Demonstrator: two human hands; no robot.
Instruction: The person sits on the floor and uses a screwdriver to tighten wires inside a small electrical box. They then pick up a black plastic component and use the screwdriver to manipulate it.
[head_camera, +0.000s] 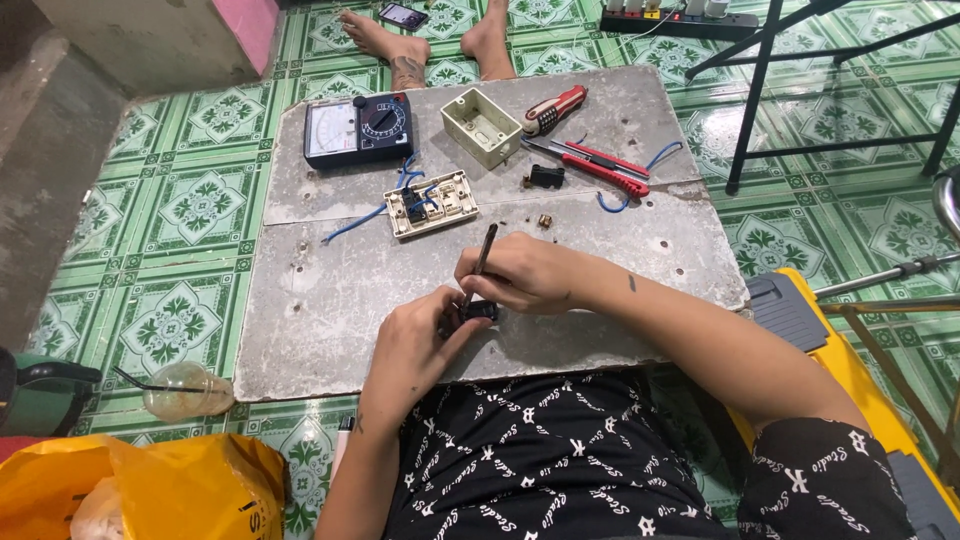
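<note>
My left hand (415, 345) grips a small black switch module (479, 311) just above the near edge of a grey board (330, 300). My right hand (525, 272) holds a thin dark screwdriver (483, 252) upright, its tip down on the black module. Just beyond lies a cream switch plate (431, 204) face down with blue wires (352, 222) attached. A second black module (545, 177) and a small brass part (545, 221) lie loose on the board.
An analogue multimeter (357, 128), a cream wall box (481, 126), a red-handled screwdriver (554, 109) and red pliers (600, 162) lie at the board's far side. Another person's bare feet (400, 45) rest beyond. A light bulb (185, 391) and orange bag (150, 490) sit left; a yellow toolbox (830, 350) right.
</note>
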